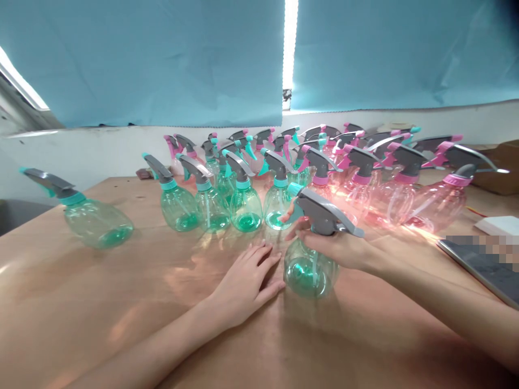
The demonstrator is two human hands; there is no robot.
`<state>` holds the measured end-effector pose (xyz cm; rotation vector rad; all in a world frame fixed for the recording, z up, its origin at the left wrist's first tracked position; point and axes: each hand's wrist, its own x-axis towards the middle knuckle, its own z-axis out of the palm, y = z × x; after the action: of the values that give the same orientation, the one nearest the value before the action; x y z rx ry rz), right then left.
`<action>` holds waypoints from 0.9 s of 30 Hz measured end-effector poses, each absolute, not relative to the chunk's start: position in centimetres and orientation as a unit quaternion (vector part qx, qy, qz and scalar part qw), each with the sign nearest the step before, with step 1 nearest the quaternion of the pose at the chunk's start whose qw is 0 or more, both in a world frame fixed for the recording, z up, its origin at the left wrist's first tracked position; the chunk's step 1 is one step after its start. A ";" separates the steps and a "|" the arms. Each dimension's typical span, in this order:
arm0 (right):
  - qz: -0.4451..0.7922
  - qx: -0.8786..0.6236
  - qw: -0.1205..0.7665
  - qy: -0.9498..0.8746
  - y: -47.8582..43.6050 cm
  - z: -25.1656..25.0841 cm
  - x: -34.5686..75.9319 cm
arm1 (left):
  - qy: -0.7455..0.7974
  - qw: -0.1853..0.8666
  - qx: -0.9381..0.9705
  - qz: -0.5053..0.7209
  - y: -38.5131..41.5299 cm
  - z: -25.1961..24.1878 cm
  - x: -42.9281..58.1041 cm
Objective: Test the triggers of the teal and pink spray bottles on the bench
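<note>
My right hand (320,243) is wrapped round the neck of a green spray bottle (310,270) with a grey head and teal nozzle, which stands upright before me. Its fingers lie below the trigger. My left hand (253,275) rests flat on the wooden table (170,329) just left of that bottle, fingers stretched out and holding nothing. Its thumb tip is close to the bottle's base; whether they touch I cannot tell. Behind the hands stands a front row of green spray bottles (246,208), with pink spray bottles (395,200) to the right.
A lone green spray bottle (99,221) stands at the left. More spray bottles crowd the back along the white wall (121,151). On the right lie a dark phone-like device (482,270), a white object (500,226) and a brown box (497,170). Blue sheets (182,59) hang behind.
</note>
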<state>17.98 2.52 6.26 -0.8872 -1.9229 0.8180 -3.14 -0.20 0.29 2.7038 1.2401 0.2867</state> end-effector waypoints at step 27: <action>0.393 -0.322 0.465 -0.725 2.8 5.3 17.7 | 0.408 0.078 0.902 0.116 -0.3 -0.1 -3.3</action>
<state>17.73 2.78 5.30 -0.7917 -1.7796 0.9652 -3.26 -0.25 -0.08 2.7007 1.2230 0.3458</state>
